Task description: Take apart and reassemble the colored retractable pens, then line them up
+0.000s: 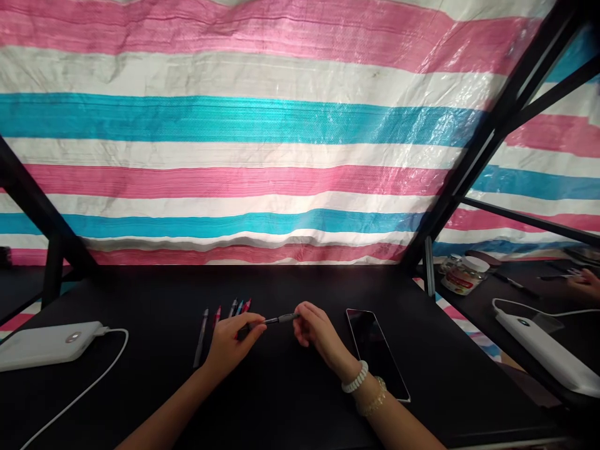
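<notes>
Going left to right from the pen in the middle: a white power bank (47,345) sits out at 9 o'clock on the black table (140,300), and a loose row of pens (229,310) lies around 11. The left hand (233,342) is pinched almost shut on one end of a dark pen (281,319), and the right hand (319,331) pinches the other end. A black phone (377,353) lies at 3 o'clock, just beside the right hand. Way off at 2 o'clock, on another table, are a glass jar (464,275) and a co-worker's hand (584,284).

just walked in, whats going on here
A person is holding a dark pen between the fingertips of the left hand and right hand, above a black table. More pens lie just beyond the left hand, with a phone to the right and a white power bank to the left.
</notes>
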A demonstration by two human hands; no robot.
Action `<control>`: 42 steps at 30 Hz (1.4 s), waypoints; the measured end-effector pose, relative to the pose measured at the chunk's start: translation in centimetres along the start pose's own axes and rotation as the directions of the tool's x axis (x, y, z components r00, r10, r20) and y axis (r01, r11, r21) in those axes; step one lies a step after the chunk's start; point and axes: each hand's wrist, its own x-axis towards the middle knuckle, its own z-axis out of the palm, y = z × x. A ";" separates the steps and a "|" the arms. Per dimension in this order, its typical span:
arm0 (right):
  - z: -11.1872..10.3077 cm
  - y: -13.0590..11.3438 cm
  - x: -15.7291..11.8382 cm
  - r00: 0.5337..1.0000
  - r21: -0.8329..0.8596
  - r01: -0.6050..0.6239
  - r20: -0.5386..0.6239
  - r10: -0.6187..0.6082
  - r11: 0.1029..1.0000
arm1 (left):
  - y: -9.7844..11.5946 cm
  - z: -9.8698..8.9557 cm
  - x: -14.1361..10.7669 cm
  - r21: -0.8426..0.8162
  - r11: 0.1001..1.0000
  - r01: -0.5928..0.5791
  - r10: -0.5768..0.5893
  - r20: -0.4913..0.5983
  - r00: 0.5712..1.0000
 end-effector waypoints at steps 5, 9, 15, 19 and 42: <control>-0.3 0.2 0.2 1.000 -0.036 -0.014 -0.009 0.013 0.999 | 0.2 0.0 0.0 0.002 0.998 0.068 -0.068 0.009 0.998; -0.3 -0.1 0.1 1.000 -0.020 -0.012 0.003 0.012 1.000 | 0.4 -0.2 0.2 -0.006 0.992 0.127 -0.127 0.011 0.992; -0.4 0.0 0.1 0.999 -0.060 -0.050 -0.017 0.049 0.997 | 0.6 -0.2 0.3 -0.063 0.987 0.148 -0.146 0.028 0.989; -0.4 -0.2 0.1 0.999 -0.018 -0.038 -0.007 0.038 0.999 | 0.5 -0.2 0.3 -0.080 0.980 0.183 -0.180 0.042 0.983; -0.2 -0.5 -0.2 0.998 0.008 -0.057 0.008 0.057 0.998 | 1.4 -1.0 1.2 -0.328 0.852 0.407 -0.395 0.104 0.913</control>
